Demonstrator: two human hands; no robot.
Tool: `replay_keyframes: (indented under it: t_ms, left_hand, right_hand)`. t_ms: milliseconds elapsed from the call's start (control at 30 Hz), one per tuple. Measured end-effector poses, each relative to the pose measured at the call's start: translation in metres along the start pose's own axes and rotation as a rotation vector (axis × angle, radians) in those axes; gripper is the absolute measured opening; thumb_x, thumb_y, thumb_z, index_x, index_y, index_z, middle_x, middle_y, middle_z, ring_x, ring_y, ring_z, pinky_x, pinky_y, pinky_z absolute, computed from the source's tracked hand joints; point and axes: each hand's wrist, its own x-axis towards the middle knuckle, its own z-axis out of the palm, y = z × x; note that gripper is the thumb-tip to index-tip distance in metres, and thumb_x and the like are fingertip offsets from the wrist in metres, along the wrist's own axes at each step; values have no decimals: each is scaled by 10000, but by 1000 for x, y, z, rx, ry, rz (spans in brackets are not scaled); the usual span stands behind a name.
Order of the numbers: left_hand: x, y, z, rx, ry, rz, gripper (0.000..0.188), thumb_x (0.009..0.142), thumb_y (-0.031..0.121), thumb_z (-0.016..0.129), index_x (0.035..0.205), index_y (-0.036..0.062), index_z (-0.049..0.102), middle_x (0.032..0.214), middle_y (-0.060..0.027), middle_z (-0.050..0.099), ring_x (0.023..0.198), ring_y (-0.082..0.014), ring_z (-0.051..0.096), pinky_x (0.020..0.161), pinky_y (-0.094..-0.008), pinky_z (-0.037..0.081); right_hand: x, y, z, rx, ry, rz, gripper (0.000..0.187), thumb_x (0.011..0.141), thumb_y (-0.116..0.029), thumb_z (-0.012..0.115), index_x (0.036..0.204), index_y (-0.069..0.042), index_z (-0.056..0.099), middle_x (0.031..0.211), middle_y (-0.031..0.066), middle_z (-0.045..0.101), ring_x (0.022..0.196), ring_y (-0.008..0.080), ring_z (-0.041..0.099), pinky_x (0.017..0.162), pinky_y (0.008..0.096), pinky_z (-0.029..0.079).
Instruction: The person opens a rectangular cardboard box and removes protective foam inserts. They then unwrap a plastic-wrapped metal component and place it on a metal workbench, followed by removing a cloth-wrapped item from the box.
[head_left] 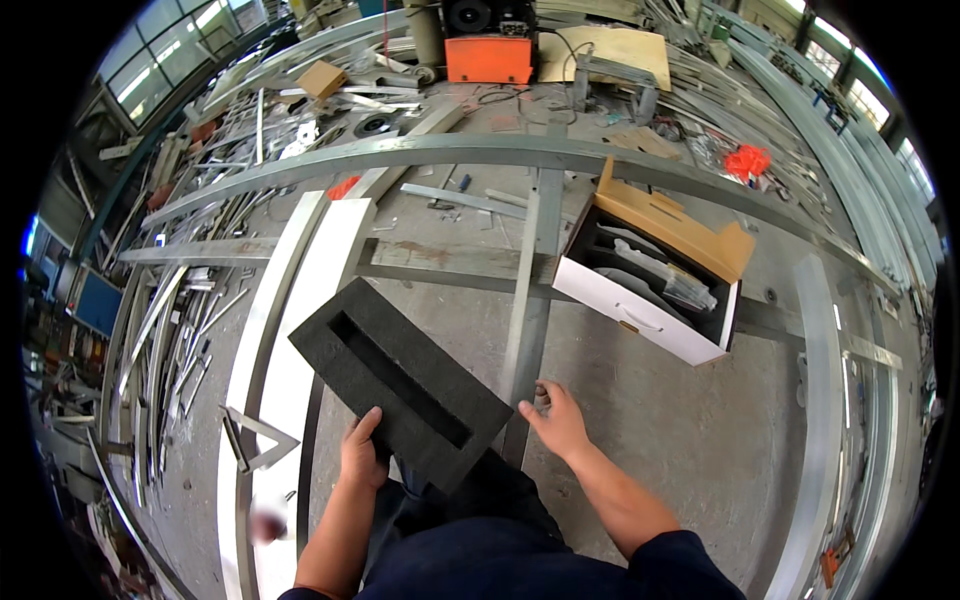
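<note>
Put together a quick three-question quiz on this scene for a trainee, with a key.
1. Multiple choice. The recess in the black block is:
a) round
b) long and narrow
c) star-shaped

2. True or false? The left hand is inside the open box.

3. Fill the gap. The open box has a brown lid and a ____ front wall.

Key:
1. b, a long, narrow slot.
2. False: the left hand grips the black block, its thumb on top.
3. White.
</note>
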Motion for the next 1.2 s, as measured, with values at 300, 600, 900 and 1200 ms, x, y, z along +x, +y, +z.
replay_keyframes:
  t_ms: [300, 600, 900, 1200]
  left_hand:
    - [-6, 9, -8, 28, 53, 26, 505, 969, 246, 591, 1376, -38, 496, 1350, -157, 591, 1252, -316, 543, 1109, -449, 386]
    - [-21, 21, -28, 34, 93, 63, 513, 958, 254, 621, 1375, -19, 499, 1339, -133, 600, 1240, -290, 555, 1112, -415, 386]
    - [-8, 2, -19, 15, 78, -27, 513, 940, 288, 636, 1351, -1, 531, 1295, -134, 629, 1225, -297, 566, 1101, -423, 392]
    - [13, 8, 8, 85, -30, -70, 540, 954, 316, 608, 1376, -8, 509, 1347, -152, 594, 1250, -323, 544, 1114, -435, 372]
  right_hand:
    - [49, 52, 113, -86, 37, 283, 574, 843, -283, 754, 1245, 63, 533, 1102, 268, 673, 1029, 433, 654, 894, 474, 524]
    - [0, 98, 12, -154, 132, 95, 417, 846, -248, 721, 1162, -19, 573, 934, 242, 688, 887, 445, 668, 745, 487, 525]
    - [-316, 220, -21, -543, 12, 557, 454, 865, -236, 706, 1248, -31, 576, 1066, 234, 669, 966, 397, 667, 830, 479, 529]
    - [-247, 250, 34, -174, -422, 967, 619, 888, -425, 669, 1292, 40, 602, 1256, 284, 630, 1186, 422, 601, 989, 463, 478]
